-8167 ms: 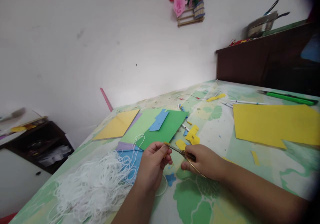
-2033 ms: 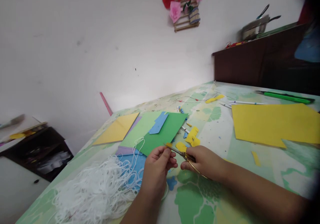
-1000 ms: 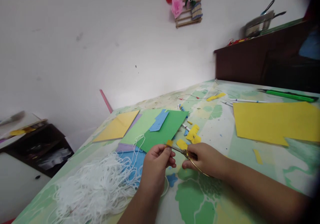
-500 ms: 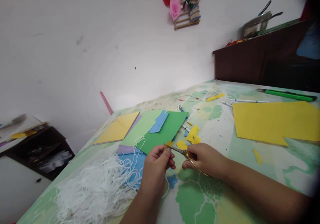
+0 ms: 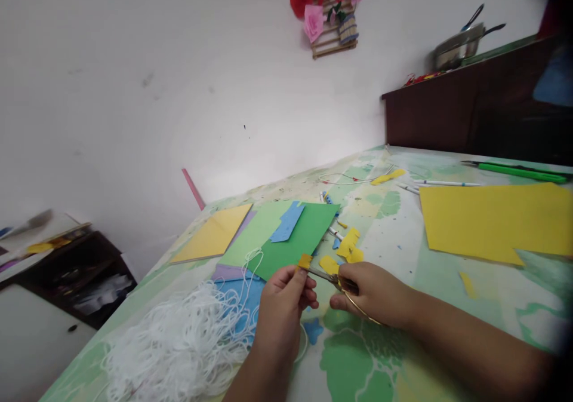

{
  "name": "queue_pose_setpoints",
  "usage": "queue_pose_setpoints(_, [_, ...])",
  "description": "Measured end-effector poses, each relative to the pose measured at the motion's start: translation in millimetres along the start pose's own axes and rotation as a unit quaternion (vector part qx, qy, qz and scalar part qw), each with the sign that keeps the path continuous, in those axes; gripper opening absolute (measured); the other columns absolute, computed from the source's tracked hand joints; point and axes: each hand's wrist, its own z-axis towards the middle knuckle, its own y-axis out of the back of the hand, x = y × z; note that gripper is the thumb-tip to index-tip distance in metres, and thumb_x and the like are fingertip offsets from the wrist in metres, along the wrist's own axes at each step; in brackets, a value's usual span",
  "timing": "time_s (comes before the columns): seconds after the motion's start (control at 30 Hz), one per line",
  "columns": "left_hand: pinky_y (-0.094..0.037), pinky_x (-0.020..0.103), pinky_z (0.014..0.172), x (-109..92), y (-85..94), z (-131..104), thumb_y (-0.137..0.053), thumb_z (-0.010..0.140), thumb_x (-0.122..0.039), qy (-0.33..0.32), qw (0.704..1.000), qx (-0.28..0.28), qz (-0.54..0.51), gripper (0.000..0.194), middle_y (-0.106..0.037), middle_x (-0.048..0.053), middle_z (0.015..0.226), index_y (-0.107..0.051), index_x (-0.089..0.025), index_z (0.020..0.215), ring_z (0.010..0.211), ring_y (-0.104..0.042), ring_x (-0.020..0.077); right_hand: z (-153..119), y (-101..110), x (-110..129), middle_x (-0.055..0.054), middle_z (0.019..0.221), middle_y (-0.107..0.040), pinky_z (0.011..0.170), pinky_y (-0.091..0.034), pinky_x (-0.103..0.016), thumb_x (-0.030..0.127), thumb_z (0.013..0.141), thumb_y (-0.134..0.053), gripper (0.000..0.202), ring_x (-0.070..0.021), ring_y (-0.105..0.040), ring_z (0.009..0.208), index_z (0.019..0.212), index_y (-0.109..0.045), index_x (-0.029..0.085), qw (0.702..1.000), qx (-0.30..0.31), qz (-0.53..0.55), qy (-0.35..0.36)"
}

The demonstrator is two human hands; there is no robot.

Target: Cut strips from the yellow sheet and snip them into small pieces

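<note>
My left hand point(image 5: 284, 300) pinches a small orange-yellow piece point(image 5: 305, 261) between thumb and fingers. Gold-handled scissors point(image 5: 333, 278) are in my right hand point(image 5: 373, 291), their blades reaching the small piece. Yellow scraps point(image 5: 350, 245) lie just beyond the scissors. Behind my left hand is a green sheet point(image 5: 308, 229) with a blue piece point(image 5: 287, 221) on top. A blue star-like scrap point(image 5: 313, 330) rests on the patterned cloth below the hands.
Tangled white cord point(image 5: 174, 348) is piled at the left front. A large yellow sheet point(image 5: 492, 220) lies at right, with a green cutter point(image 5: 521, 172) and white pens point(image 5: 447, 183) behind it. Yellow-orange sheets point(image 5: 215, 232) sit at back left.
The view has shifted slightly, so most things appear a little lower and farther right. The scissor blades look closer together. Both hands keep their holds.
</note>
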Motion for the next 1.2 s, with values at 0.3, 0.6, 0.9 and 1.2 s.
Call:
queue_pose_setpoints(0.3, [-0.038,0.019,0.04,2.4,0.9,1.0,-0.06,0.062,-0.022,-0.008,0.999,0.01,0.03,0.012,-0.056,-0.002,0.05,-0.053,-0.013,0.06,0.039,-0.046,0.0058,1.8,1.8,1.4,0.003,0.056,-0.044,0.046,-0.022,-0.02,0.048,0.068,-0.052,0.034,-0.0089,-0.035,0.05,0.06,-0.044,0.016,1.0,0.013,0.006,0.006])
queue_pose_setpoints(0.6, [-0.039,0.019,0.041,3.2,1.3,0.9,-0.061,0.063,-0.025,-0.014,0.999,0.014,0.045,0.014,-0.056,-0.002,0.05,-0.055,-0.013,0.059,0.04,-0.047,0.0062,2.3,-0.1,-0.3,0.004,0.054,-0.043,0.045,-0.021,-0.02,0.049,0.068,-0.051,0.034,-0.0088,-0.035,0.05,0.06,-0.044,0.017,1.0,0.014,0.017,0.015])
queue_pose_setpoints(0.9, [-0.039,0.019,0.042,4.4,2.6,1.1,-0.06,0.064,-0.025,-0.02,0.999,0.019,0.047,0.013,-0.056,-0.002,0.052,-0.054,-0.013,0.062,0.041,-0.048,0.0063,2.0,-0.1,-1.0,0.003,0.054,-0.045,0.044,-0.021,-0.019,0.05,0.067,-0.053,0.034,-0.009,-0.037,0.049,0.059,-0.045,0.017,1.0,0.008,0.015,0.013])
queue_pose_setpoints(1.2, [-0.04,0.02,0.042,3.2,1.0,1.4,-0.061,0.063,-0.028,-0.008,0.999,0.02,0.039,0.016,-0.056,-0.002,0.052,-0.055,-0.013,0.063,0.041,-0.048,0.0068,2.1,0.6,-0.2,0.003,0.054,-0.044,0.043,-0.021,-0.019,0.05,0.066,-0.053,0.034,-0.0089,-0.036,0.049,0.059,-0.046,0.018,1.0,0.001,0.001,-0.012])
